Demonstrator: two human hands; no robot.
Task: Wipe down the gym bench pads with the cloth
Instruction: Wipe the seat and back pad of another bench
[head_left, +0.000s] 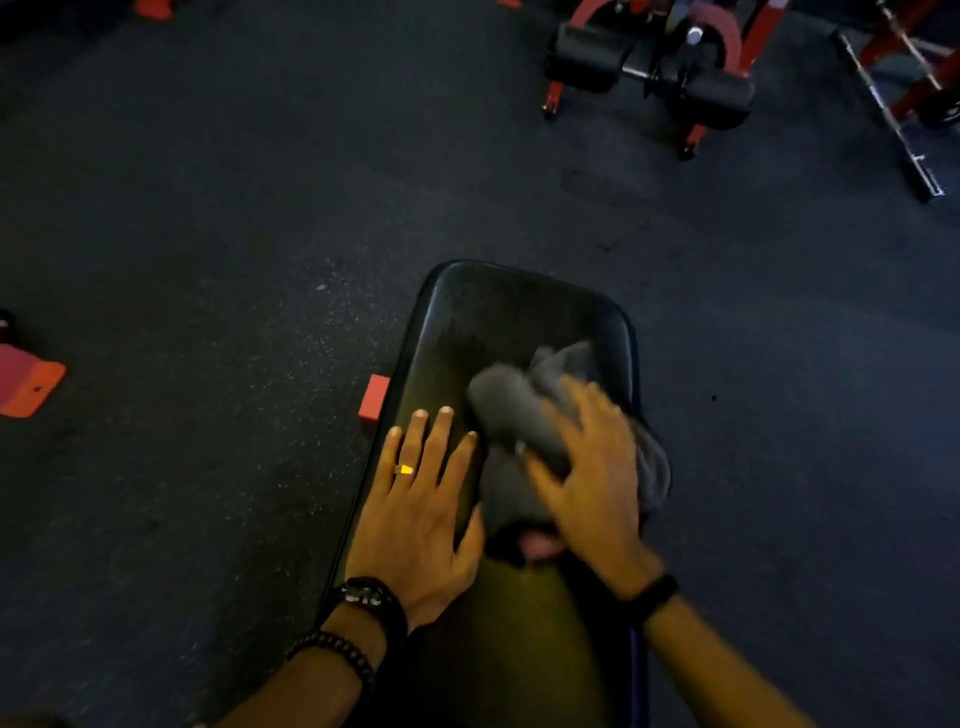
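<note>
From the head camera, my only view, I look down on a black gym bench pad (498, 322) running away from me over dark rubber flooring (208, 208), with a grey cloth (511, 415) bunched on its right half, roughly midway along the visible length. My right hand (587, 467) lies on top of the cloth and presses it to the vinyl; the hand is smeared with motion blur, so the fingers look spread and fairly straight over the fabric, but I cannot tell whether any of them curl under its edge. My left hand (421, 499) rests flat and open on the pad's left side, fingers straight and pointing forward, a ring on one finger and a watch (366, 597) at the wrist, just beside the cloth without gripping it. An orange-red frame end (374, 397) juts out from under the pad's left edge, and a red-framed machine (654, 67) with black roller pads stands well apart at the top of the view. I judge the wipe to be mid-stroke, with the far rounded end of the pad probably yet to be covered. To do this step well, I would keep the left hand bracing, hold the cloth flat under an even palm, and run overlapping passes out to the seams and over the curved edges.
</note>
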